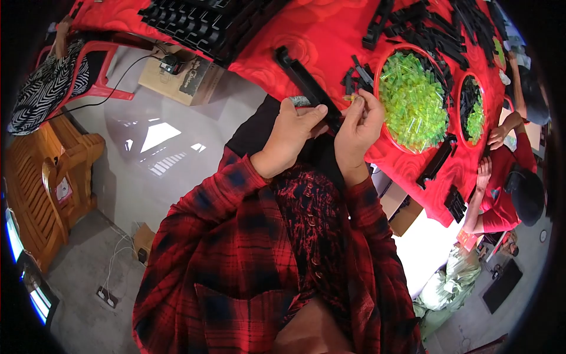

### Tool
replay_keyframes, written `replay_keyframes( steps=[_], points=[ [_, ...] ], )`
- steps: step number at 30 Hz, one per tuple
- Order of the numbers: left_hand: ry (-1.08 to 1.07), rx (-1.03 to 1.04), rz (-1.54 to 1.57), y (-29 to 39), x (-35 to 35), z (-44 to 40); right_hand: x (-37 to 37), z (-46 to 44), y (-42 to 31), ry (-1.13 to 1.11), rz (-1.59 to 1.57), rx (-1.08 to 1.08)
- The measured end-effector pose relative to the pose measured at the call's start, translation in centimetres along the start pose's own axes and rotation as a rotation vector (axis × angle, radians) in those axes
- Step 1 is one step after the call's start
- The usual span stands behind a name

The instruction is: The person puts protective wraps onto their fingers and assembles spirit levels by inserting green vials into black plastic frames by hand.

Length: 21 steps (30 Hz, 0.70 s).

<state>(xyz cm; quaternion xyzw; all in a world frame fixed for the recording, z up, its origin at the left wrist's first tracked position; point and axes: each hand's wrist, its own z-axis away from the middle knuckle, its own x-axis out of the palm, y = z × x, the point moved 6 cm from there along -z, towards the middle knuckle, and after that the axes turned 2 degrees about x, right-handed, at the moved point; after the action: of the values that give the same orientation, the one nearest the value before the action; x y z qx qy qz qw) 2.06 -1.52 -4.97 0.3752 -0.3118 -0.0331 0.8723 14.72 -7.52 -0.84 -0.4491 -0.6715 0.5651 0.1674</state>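
My left hand (290,134) is closed around the lower part of a long black plastic part (303,79), thumb on top. The part slants, its far end over the red tablecloth. Beside its near end, my right hand (361,127) pinches a small yellowish piece (352,98) between thumb and fingertips; the fingers hide most of it. Just right of that hand stands a red-rimmed basin (382,65) heaped with yellow-green translucent plastic pieces (413,103). Small black pieces (361,74) lie on the cloth behind my right hand.
Stacked black ribbed parts (194,23) sit at the table's far left. Loose black strips (424,29) lie behind the basin. A second red basin (460,100) holds black and green pieces. Co-workers sit on the right, one in a red top (501,206). A cardboard box (177,79) stands left.
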Motion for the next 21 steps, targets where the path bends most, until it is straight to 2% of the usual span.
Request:
replay_keyframes(
  steps=[4, 6, 7, 9, 10, 12, 13, 14, 16, 17, 19, 21],
  points=[
    [0.013, -0.068, -0.038, 0.5, 0.3, 1.2, -0.7, -1.0, 0.5, 0.016, 0.103, -0.005],
    [-0.023, -0.102, -0.041, 0.2, 0.4, 1.2, -0.3, -1.3, -0.9, -0.009, 0.293, -0.278],
    [-0.093, -0.131, -0.101, -0.1, 0.6, 1.2, -0.4, -1.6, -1.1, -0.006, 0.295, -0.281],
    [-0.220, -0.146, -0.269, 0.0, 0.7, 1.4, -0.4, -1.6, -2.3, 0.010, 0.408, -0.450],
    [-0.220, -0.146, -0.269, 0.5, 0.5, 1.8, -0.6, -1.6, -2.2, 0.010, 0.408, -0.450],
    [-0.281, -0.147, -0.682, 1.5, 0.6, 3.1, -1.0, -1.7, -1.9, -0.045, 0.355, -0.445],
    [-0.193, 0.060, -0.828, 2.5, 0.7, 3.2, -1.2, -1.9, -1.7, -0.043, 0.356, -0.445],
    [-0.195, 0.061, -0.829, 2.7, 0.6, 3.1, -1.2, -1.9, -1.8, -0.074, 0.368, -0.493],
    [0.019, 0.889, -1.395, 6.8, 1.7, 4.3, -1.3, -1.7, -1.8, -0.102, 0.381, -0.541],
    [0.024, 1.055, -1.401, 7.5, 1.9, 3.9, -1.3, -1.6, -1.8, -0.132, 0.386, -0.540],
    [-0.036, 1.108, -1.519, 8.7, 2.7, 2.7, -1.3, -1.2, -1.7, -0.162, 0.392, -0.542],
    [-0.054, 1.150, -1.599, 9.0, 2.7, 1.3, -1.3, -1.1, -1.2, -0.196, 0.367, -0.457]
  ],
)
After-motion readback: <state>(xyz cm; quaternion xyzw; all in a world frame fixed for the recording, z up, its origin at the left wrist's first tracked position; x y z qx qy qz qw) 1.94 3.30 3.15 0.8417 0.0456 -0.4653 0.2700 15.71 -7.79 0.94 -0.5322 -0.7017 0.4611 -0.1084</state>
